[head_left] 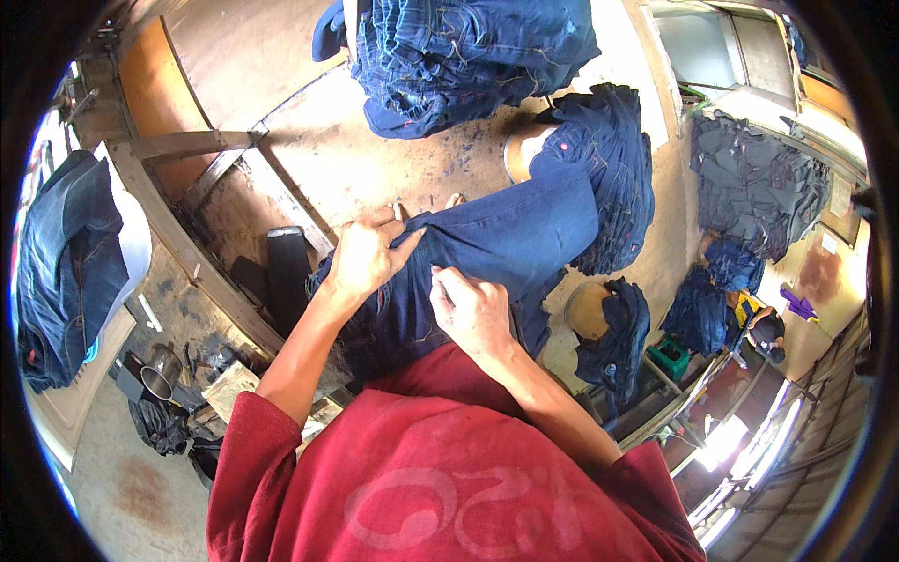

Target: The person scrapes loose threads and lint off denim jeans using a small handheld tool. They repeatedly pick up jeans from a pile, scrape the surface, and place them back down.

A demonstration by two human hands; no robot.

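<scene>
A pair of dark blue jeans (506, 225) lies across my lap, with one leg stretching away to the right. My left hand (365, 255) pinches a fold of its cloth between thumb and fingers, and the fold is pulled up. Just right of it and nearer to me, my right hand (471, 309) is closed, with the fingertips curled in against the same jeans. Whatever lies inside the right hand's grip is hidden, apart from the denim at its fingertips.
A tall stack of jeans (468, 56) stands ahead. More denim (609, 169) is heaped over a round stool at the right, near another round stool top (588, 312). Dark grey garments (754, 183) are piled farther right. Folded jeans (70, 272) lie at the far left. Another person (763, 328) sits far right.
</scene>
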